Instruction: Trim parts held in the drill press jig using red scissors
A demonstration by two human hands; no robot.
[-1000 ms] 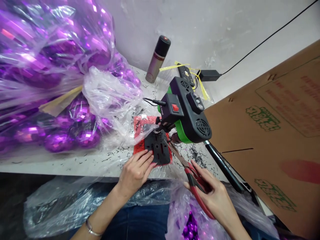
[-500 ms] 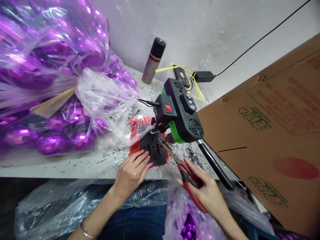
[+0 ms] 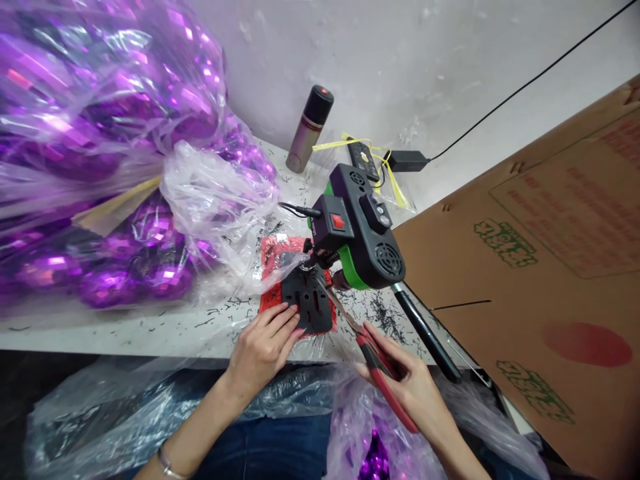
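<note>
The right hand [image 3: 413,387], low and right of centre in the frame, is closed around the red handles of a pair of scissors [image 3: 373,350], its fingers wrapped through and over the grips. The thin metal blades run up and to the left from the hand, and their tip sits just beside the black perforated base plate [image 3: 311,303] of the machine. The left hand [image 3: 265,343], just left of centre, lies palm down with its fingers stretched out loosely, holding nothing; the fingertips [image 3: 293,315] rest against the near left edge of that black plate.

The plate lies on a red textured mat [image 3: 273,257] on the white tabletop [image 3: 150,327], which is strewn with small dark clippings. Standing over the plate is a black and green bench machine [image 3: 357,230] with a red switch on its front, tilted toward the upper right. A black rod [image 3: 425,331] runs from under it toward the lower right.

Filling the left of the frame is a big clear plastic bag of shiny purple faceted ornaments [image 3: 100,167], its loose mouth draped close to the mat. At the back, against the white wall, stands a slim grey flask with a black cap [image 3: 309,130]. A large brown cardboard box [image 3: 540,267] with green and red printing takes up the right side. More clear plastic with purple pieces [image 3: 370,447] lies across the person's lap at the bottom edge.
</note>
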